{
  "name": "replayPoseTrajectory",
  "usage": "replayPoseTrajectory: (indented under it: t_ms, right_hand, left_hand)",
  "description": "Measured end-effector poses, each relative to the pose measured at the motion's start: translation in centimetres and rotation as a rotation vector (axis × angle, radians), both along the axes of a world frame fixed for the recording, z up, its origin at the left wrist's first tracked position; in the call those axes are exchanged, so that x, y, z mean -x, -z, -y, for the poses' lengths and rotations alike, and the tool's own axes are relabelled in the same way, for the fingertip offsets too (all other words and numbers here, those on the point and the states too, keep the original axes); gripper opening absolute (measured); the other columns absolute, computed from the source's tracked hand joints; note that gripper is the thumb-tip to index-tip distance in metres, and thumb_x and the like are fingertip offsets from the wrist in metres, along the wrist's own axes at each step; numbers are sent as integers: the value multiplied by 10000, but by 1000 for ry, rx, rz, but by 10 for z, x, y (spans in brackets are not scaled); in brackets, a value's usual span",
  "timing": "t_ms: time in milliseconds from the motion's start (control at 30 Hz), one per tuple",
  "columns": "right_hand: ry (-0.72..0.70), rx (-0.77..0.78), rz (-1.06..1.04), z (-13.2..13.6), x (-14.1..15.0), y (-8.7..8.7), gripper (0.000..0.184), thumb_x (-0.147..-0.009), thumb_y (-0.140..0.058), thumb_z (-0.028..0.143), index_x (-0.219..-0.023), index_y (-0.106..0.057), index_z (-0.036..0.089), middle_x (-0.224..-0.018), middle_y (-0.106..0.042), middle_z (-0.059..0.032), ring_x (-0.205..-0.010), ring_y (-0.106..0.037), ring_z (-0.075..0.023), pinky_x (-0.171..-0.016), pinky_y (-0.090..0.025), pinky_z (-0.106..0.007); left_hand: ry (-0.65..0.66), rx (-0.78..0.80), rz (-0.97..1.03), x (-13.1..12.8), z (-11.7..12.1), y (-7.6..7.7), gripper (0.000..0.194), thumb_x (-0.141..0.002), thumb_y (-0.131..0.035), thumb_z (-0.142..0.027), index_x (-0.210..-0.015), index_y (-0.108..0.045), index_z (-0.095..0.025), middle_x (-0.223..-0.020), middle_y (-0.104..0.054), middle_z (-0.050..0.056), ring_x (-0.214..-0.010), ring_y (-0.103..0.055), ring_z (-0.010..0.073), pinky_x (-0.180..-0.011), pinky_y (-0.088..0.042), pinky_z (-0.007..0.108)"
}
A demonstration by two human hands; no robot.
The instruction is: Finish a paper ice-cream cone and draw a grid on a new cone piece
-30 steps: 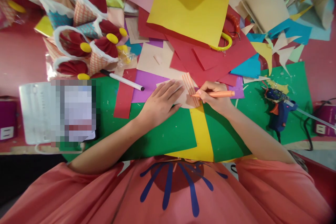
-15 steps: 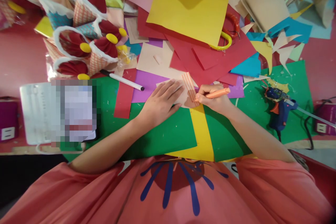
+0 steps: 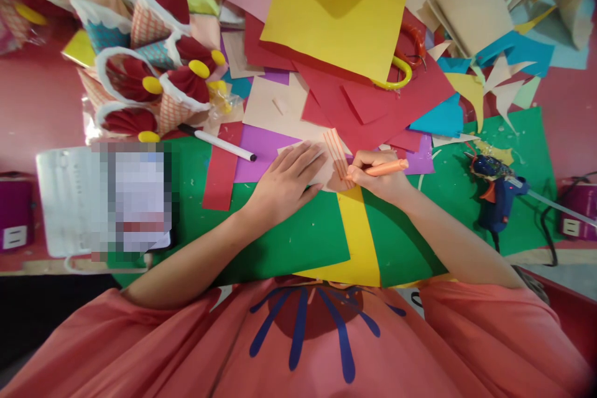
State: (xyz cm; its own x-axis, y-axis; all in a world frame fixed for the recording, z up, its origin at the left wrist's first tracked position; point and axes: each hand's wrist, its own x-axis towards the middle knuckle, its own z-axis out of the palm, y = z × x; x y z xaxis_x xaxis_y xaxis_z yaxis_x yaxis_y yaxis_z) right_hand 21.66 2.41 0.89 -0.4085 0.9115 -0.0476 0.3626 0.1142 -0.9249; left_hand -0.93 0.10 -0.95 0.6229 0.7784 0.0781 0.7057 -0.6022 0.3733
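My left hand (image 3: pixel 285 181) lies flat with fingers stretched out, pressing down a small pale beige paper piece (image 3: pixel 332 169) that carries orange drawn stripes. My right hand (image 3: pixel 380 179) is closed round an orange marker (image 3: pixel 386 167), its tip resting on the striped paper beside my left fingertips. Under the paper lie a purple sheet (image 3: pixel 263 150), a yellow strip (image 3: pixel 360 236) and a green sheet (image 3: pixel 289 242).
A black-and-white marker (image 3: pixel 217 142) lies left of my hands. A blue glue gun (image 3: pixel 495 193) rests at the right. Finished paper cones (image 3: pixel 153 68) crowd the upper left. Loose coloured sheets and yellow-handled scissors (image 3: pixel 400 72) pile up behind. A white board (image 3: pixel 65 199) sits at the left.
My right hand has drawn the orange marker left and slightly down along the striped paper, tilting its back end upward. My left hand has stayed put.
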Motion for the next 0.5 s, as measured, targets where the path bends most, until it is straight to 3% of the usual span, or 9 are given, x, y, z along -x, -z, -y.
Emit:
replayPoseTrajectory:
  t_ms: [500]
  right_hand:
    - [-65, 22, -1, 0, 1, -4, 313, -748, -539, 277, -486, -388, 197, -459, -445, 45, -434, -345, -54, -433, -250, -227]
  left_hand:
    - [6, -5, 3, 1, 0, 1, 482, -1013, -391, -379, -1421, -481, -139, -1487, -487, 164, -1429, -405, 301, -1163, -360, 501]
